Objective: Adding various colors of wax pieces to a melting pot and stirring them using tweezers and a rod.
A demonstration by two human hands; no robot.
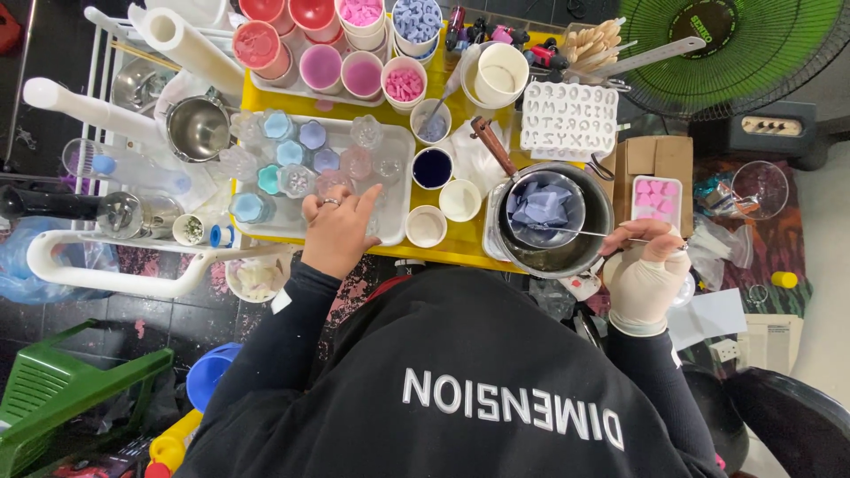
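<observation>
Nearest me is my black hooded top; beyond it my gloved right hand is closed on a thin metal stirring rod, reaching into the steel saucepan of pale blue wax pieces, while my bare left hand rests with fingers apart on the clear tray of small moulds on the yellow counter, probably to steady it.

**Counts on the yellow counter**

Two hands show: the left hand, bare with one ring, and the right hand, in one pale glove.

One metal pot holds one small strainer of bluish pieces.

Three small white cups stand beside it, plus one cup of dark blue liquid.

One white letter mould lies behind the pot, and one small pink mould to its side.

One clear tray carries roughly a dozen small glass holders; the exact number cannot be told.

One green fan and one green plastic chair stand off the counter.
</observation>
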